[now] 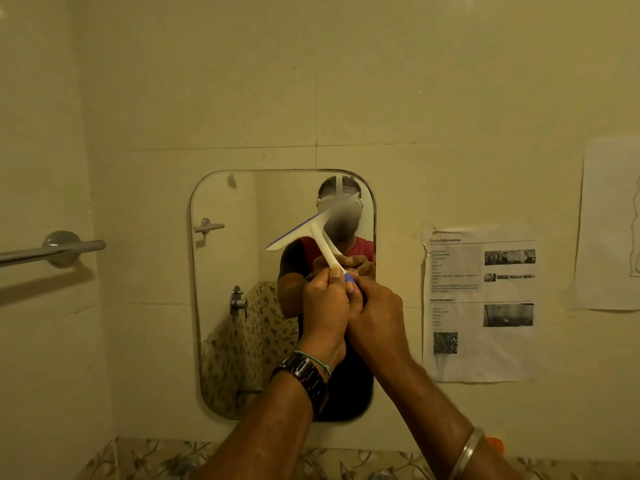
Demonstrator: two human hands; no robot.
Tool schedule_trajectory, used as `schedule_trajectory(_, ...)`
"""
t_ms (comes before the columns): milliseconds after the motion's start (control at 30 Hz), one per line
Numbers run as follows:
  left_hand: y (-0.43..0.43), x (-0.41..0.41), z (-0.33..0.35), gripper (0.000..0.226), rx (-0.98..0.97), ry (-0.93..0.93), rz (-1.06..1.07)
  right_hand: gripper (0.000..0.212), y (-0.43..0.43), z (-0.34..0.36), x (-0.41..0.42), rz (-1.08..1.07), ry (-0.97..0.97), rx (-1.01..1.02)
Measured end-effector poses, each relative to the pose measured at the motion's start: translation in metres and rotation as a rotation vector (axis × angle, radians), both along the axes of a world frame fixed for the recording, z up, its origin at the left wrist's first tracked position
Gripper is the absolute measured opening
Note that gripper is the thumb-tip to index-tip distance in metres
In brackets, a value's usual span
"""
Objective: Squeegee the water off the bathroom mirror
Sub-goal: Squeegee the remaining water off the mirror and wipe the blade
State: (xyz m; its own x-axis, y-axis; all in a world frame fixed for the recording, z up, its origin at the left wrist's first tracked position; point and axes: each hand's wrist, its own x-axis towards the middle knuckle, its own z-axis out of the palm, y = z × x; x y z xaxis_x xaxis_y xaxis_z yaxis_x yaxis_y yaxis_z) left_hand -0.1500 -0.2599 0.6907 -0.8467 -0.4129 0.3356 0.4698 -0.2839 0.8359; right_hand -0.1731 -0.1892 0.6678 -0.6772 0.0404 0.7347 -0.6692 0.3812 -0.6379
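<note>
**In front of the mirror, both hands gripping the squeegee**

In front of the wall mirror (228, 306), the person is holding a white squeegee (304, 233) up at about the middle of the glass, its blade tilting down to the left and showing a purple rubber edge. Whether the blade is touching the glass cannot be told from this view. The left hand (323, 306) is curling around the lower handle, thumb lying along the shaft, fingers pressed together on it. The right hand (375, 311) is closing in just beside it, its fingers wrapping the blue end of the handle; both hands are clasping the same tool, touching each other.

The squeegee is looking light and stiff, a plastic body with a soft rubber lip, so it is likely needing only modest force. The handle is the sensible place to hold it, low enough for leverage; the blade edge is best left free to flex against the glass. A wet handle may be slipping, which perhaps explains the two-handed hold. The mirror is rigid and fragile, fixed flat to the tiled wall, so even pressure is seeming wiser than a hard push.

A towel bar (52, 251) is jutting from the wall on the left, and printed sheets (481, 303) are hanging on the right, well apart from the mirror's rim.
</note>
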Motion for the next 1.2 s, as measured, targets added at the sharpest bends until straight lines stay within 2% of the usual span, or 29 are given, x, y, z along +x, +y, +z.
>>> schedule_trajectory(467, -0.008, 0.008, -0.047, 0.027, -0.136, -0.093, 0.002, 0.029, -0.008, -0.053, 0.015, -0.002, -0.042, -0.092)
schedule_trajectory(1200, -0.003, 0.008, -0.123, 0.027, -0.214, -0.163, -0.066, 0.023, -0.004, -0.13, 0.027, -0.088, -0.149, -0.158)
